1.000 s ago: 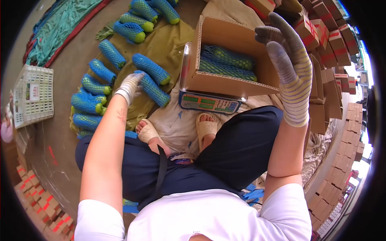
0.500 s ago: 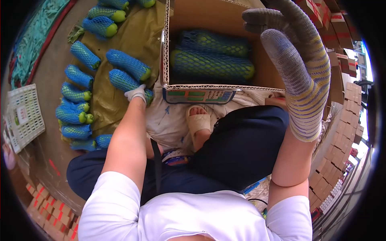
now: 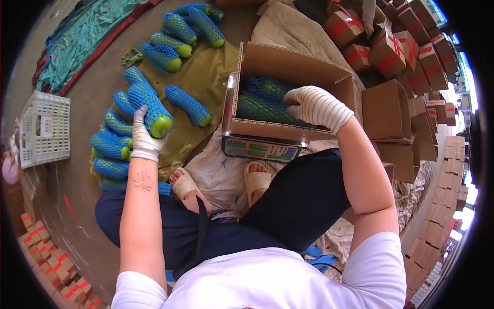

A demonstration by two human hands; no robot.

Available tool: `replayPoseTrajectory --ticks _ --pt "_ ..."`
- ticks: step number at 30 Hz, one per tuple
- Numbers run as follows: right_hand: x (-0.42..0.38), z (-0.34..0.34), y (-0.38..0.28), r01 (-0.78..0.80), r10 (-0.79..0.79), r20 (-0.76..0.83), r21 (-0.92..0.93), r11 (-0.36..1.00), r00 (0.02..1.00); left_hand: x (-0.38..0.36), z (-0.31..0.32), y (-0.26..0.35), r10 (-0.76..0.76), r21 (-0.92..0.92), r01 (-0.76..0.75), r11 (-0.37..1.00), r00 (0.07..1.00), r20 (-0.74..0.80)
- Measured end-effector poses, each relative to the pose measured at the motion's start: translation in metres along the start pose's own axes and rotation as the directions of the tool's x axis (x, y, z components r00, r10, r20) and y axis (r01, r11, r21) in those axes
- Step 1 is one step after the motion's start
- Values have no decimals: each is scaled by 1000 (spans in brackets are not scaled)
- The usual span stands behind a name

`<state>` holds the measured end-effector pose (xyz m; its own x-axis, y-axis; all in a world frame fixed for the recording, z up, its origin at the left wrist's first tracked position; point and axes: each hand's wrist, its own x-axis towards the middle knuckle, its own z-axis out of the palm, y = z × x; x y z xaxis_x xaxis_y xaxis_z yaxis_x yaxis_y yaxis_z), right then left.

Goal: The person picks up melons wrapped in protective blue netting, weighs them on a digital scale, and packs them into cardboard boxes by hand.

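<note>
My left hand (image 3: 146, 138), in a pale glove, is wrapped round a long green gourd (image 3: 146, 105) in a blue net sleeve, lifted above others on the ground. My right hand (image 3: 319, 107), in a striped glove, is over the right part of an open cardboard box (image 3: 293, 130), its fingers bent and slightly apart with nothing seen between them. Whether it touches the netted gourds (image 3: 262, 107) lying in the box is hidden. The box stands on a scale (image 3: 262, 148) with a keypad and green displays. One netted gourd (image 3: 189, 105) lies alone on the brown cloth.
Several netted gourds (image 3: 177, 44) lie at the back of the cloth (image 3: 216, 72), and more line its left side. A white plastic crate (image 3: 46, 129) stands far left. Taped boxes (image 3: 388, 51) and open cartons (image 3: 386, 110) are on the right. Another person's hand (image 3: 368, 28) shows beyond them.
My left hand has moved left and now holds up a netted gourd. My right hand has come down from near the camera to the box. The view has shifted.
</note>
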<state>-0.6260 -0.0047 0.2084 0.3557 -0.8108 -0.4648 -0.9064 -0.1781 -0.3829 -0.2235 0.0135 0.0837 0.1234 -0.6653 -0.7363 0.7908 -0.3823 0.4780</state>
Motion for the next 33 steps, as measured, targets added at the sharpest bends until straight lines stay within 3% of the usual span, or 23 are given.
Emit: replayPoseTrajectory --ticks 1,3,5,6,9,10,13,15,17,19,20,21,23,24,26,28,29,30,31,32,33 --pt "10 2 1 -46 65 97 -188 981 993 -20 3 19 43 -52 -33 998 982 185" --pt "29 24 16 116 -101 81 -202 972 992 -85 29 38 149 -228 -43 973 869 471" --pt "46 35 10 219 -210 89 -113 969 974 -125 41 54 200 -168 -111 979 639 743" --pt "51 30 -8 186 -174 133 -83 979 976 -136 44 63 223 -184 -128 975 640 736" --pt "94 55 -22 328 -294 160 -265 907 942 -141 52 84 185 -158 -110 981 316 931" --pt "99 52 -38 286 -193 266 -377 881 944 -143 53 87 213 -157 -181 971 353 911" --pt "159 99 5 339 -192 364 -399 852 911 -137 56 89 273 -185 -248 951 392 879" --pt "168 112 11 348 -257 252 -452 821 933 -127 51 94 255 -176 -214 961 436 863" --pt "146 94 -11 351 -226 293 -503 790 929 -114 46 101 298 -203 -241 949 473 830" --pt "130 89 -16 418 -313 286 -468 779 905 -100 48 112 285 -268 -111 957 537 794" --pt "125 86 -18 454 -361 281 -449 769 889 -91 47 118 277 -303 -27 953 486 829" --pt "119 82 -22 490 -408 273 -430 758 871 -82 46 123 290 -316 -32 948 495 819" --pt "104 71 -29 411 -234 391 -467 783 890 -69 45 132 366 -363 -107 926 503 783" --pt "100 70 -20 417 -234 398 -471 777 887 -68 46 135 384 -371 -137 919 531 755" --pt "88 65 -9 373 -249 312 -448 812 917 -60 47 142 427 -376 -210 902 552 716" --pt "58 25 -34 -51 71 70 -251 967 995 -61 47 144 462 -385 -262 885 588 664" --pt "41 -4 -61 -163 165 -8 -208 964 986 -62 45 145 470 -397 -259 880 586 660" --pt "25 -7 -25 -88 66 -167 -130 988 984 -63 43 146 469 -421 -229 878 595 653" --pt "10 -15 -11 -90 99 -267 48 995 959 -64 40 147 466 -444 -199 874 603 647" --pt "-10 -25 15 -88 91 -426 26 996 900 -67 37 147 459 -468 -165 868 624 633" --pt "-33 -38 7 -61 264 -443 421 905 856 -71 34 148 466 -478 -164 863 623 629"
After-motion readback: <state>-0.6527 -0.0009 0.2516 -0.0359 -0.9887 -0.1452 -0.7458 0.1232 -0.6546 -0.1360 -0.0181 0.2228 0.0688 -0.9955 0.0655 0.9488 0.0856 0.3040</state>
